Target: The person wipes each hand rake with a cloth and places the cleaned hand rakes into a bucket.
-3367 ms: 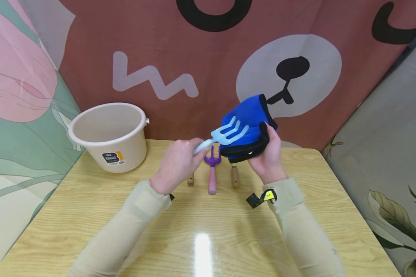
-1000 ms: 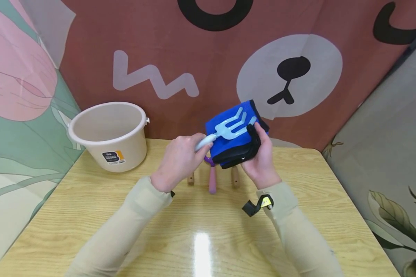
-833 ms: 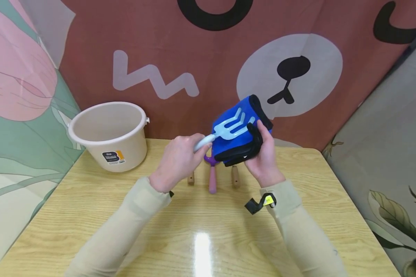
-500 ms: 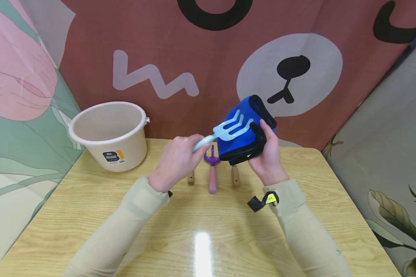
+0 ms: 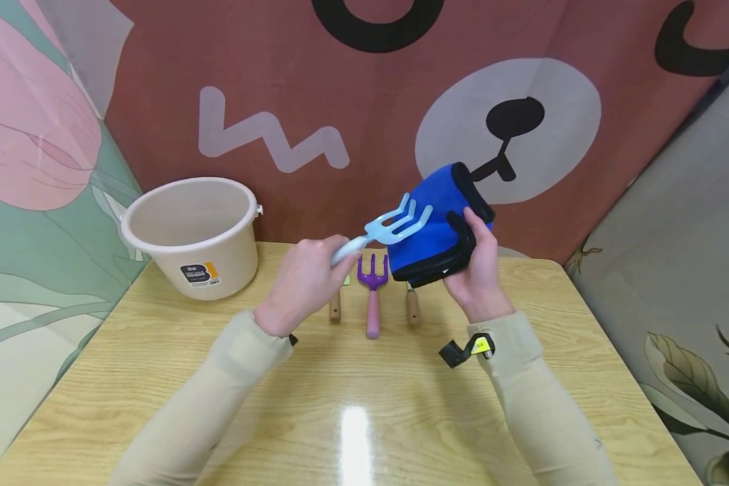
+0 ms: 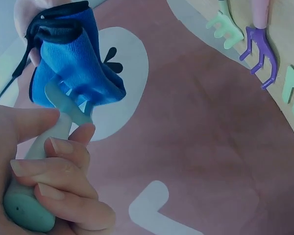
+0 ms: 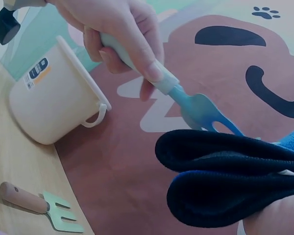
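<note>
My left hand (image 5: 306,280) grips the handle of a light blue garden hand fork (image 5: 385,233), its fingers curled round it in the left wrist view. The fork's tines lie over a folded blue cloth (image 5: 416,253) with black edging. My right hand (image 5: 478,273) holds that cloth in a bunch, its thumb on the near side. In the right wrist view the cloth's black folded edges (image 6: 63,32) hide the tine tips. Whether the tines press on the cloth I cannot tell.
Beneath the hands, a purple hand fork with a pink handle (image 5: 373,304) lies on the wooden table (image 5: 304,418) between two wooden-handled tools (image 5: 413,307) with green heads. A beige bucket (image 5: 237,263) stands at the back left, against a printed cloth backdrop.
Over the last second my right hand has moved right and slightly up with the cloth. The fork has drawn a little left, so its tines lie nearer the cloth's left side.
</note>
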